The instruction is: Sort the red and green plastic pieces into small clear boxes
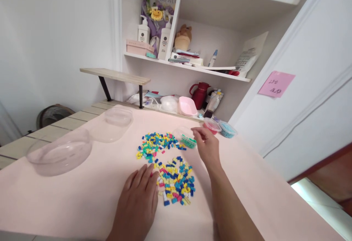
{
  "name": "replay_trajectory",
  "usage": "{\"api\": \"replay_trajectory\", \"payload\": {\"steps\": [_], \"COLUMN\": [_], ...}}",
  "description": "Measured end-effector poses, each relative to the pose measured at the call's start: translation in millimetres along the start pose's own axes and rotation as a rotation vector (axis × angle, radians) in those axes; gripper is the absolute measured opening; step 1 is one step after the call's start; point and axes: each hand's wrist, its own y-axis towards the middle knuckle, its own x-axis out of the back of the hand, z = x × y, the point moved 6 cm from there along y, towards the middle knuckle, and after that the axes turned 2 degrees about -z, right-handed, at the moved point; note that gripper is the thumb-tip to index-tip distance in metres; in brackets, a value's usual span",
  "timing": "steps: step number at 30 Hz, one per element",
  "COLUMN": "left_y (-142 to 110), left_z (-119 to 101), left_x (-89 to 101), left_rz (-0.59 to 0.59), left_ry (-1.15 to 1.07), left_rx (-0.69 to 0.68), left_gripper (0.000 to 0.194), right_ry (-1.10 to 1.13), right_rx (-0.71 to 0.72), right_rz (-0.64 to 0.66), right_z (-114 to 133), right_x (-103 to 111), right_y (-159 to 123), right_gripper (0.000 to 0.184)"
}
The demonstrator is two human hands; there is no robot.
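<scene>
Two heaps of small coloured building bricks lie on the pink tabletop: a far heap point(154, 144) and a near heap point(177, 180) in yellow, blue, teal, white and pink. My left hand point(140, 193) rests flat at the left side of the near heap, its fingertips touching the edge bricks. Over the right side of a small clear tub with green bricks point(188, 141) is my right hand point(206, 145), thumb and fingers drawn together in a pinch. Whatever the pinch may hold is hidden by the fingers.
Two more tubs, one with red pieces point(211, 125) and one with light blue pieces point(227, 129), stand at the back right. Clear plastic containers point(62, 153) sit at the left. Behind are a pink basin point(187, 106), a red jug point(200, 95) and a wooden riser point(115, 75).
</scene>
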Motion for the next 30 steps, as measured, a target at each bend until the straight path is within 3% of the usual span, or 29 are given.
{"api": "replay_trajectory", "payload": {"steps": [7, 10, 18, 23, 30], "left_y": [-2.0, -2.6, -2.2, -2.8, -4.4], "left_z": [1.5, 1.3, 1.2, 1.4, 1.8], "left_x": [-2.2, -3.2, -3.5, -2.4, -0.9], "left_rz": [-0.011, -0.020, -0.011, -0.012, -0.020], "left_ry": [-0.076, -0.090, -0.111, -0.104, -0.103], "left_rx": [0.059, 0.072, 0.098, 0.085, 0.056], "left_gripper": [0.034, 0.033, 0.034, 0.034, 0.034], "right_ry": [0.013, -0.006, -0.011, -0.019, -0.044], "right_rx": [0.288, 0.359, 0.400, 0.467, 0.437], "right_rz": [0.629, 0.770, 0.864, 0.924, 0.887], "right_z": [50.2, 57.2, 61.4, 67.5, 66.8], "right_x": [-66.7, -81.6, -81.8, -82.4, -83.6], "right_y": [-39.4, -54.4, -61.1, -65.8, -63.6], "right_gripper": [0.019, 0.024, 0.046, 0.032, 0.021]}}
